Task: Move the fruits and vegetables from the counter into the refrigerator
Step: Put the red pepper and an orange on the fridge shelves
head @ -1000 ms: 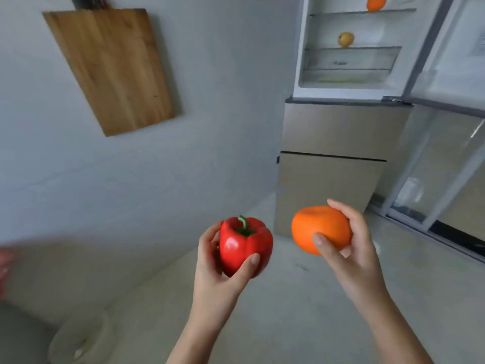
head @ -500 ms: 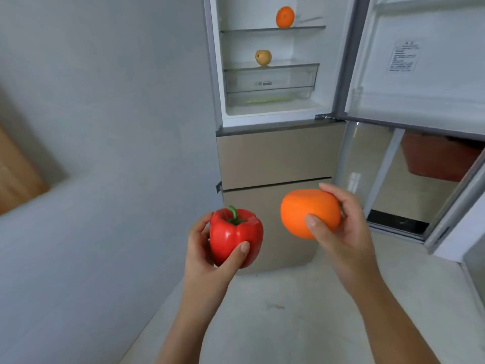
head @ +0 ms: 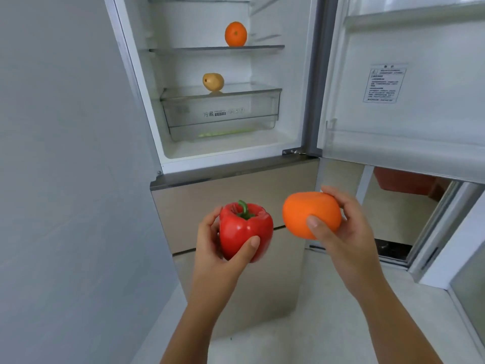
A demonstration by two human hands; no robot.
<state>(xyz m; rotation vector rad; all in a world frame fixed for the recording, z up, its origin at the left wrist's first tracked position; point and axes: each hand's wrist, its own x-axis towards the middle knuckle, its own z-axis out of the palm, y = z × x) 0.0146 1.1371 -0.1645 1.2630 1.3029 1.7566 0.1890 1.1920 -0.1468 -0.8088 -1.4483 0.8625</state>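
My left hand (head: 217,258) grips a red bell pepper (head: 242,228) with a green stem, held upright in front of the fridge's lower drawers. To its right my right hand (head: 349,237) holds a round orange fruit (head: 308,214). The refrigerator (head: 267,145) stands open straight ahead. An orange (head: 235,34) rests on its upper glass shelf, and a yellowish pear (head: 213,81) sits on the shelf below, above a clear crisper drawer (head: 223,114).
The open fridge door (head: 409,82) swings out at the right, with its door shelves facing me. A grey wall (head: 65,179) runs along the left. Beige freezer drawers (head: 236,195) close the fridge's lower part. Pale floor lies below, with a glass sliding door at the far right.
My view has turned from the wall with the cutting board to face the open refrigerator, which is now nearer. Both hands still hold their items, raised slightly toward it.
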